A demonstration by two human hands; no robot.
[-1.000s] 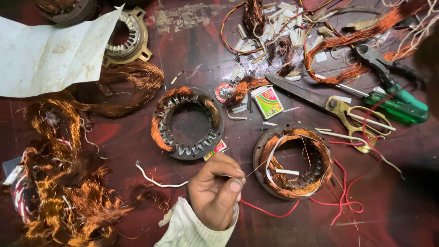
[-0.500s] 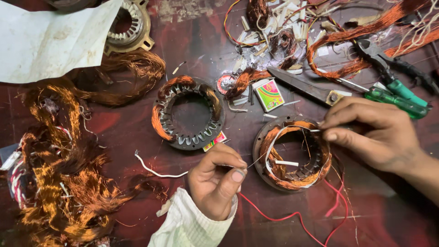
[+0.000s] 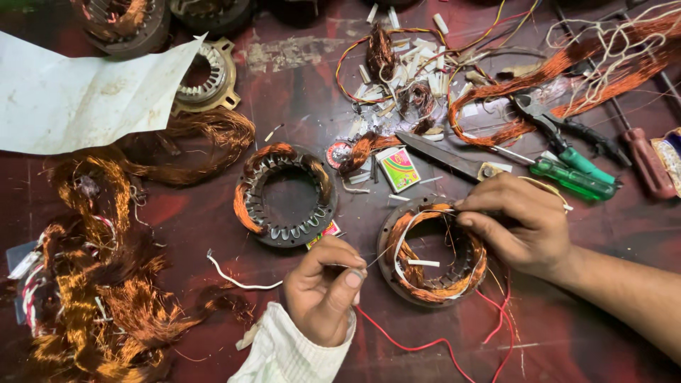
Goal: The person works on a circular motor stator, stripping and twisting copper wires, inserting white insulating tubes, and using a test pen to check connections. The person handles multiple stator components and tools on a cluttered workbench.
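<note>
The right hand (image 3: 521, 223), having come in from the right, is now settling its fingertips on the wound stator (image 3: 433, 252), nearer its middle.

Your right hand (image 3: 521, 227) covers the top right rim of the near motor ring (image 3: 431, 252); your left hand (image 3: 323, 287) sits just left of it. Between them, open bench (image 3: 582, 333) runs along the near edge, crossed by red wire (image 3: 425, 344). Left edge: blocked by copper wire heap (image 3: 85, 284). Far side: scissors (image 3: 454, 157), pliers (image 3: 567, 142), wire scraps (image 3: 397, 85). A second motor ring (image 3: 285, 193) stands left of centre.
</note>
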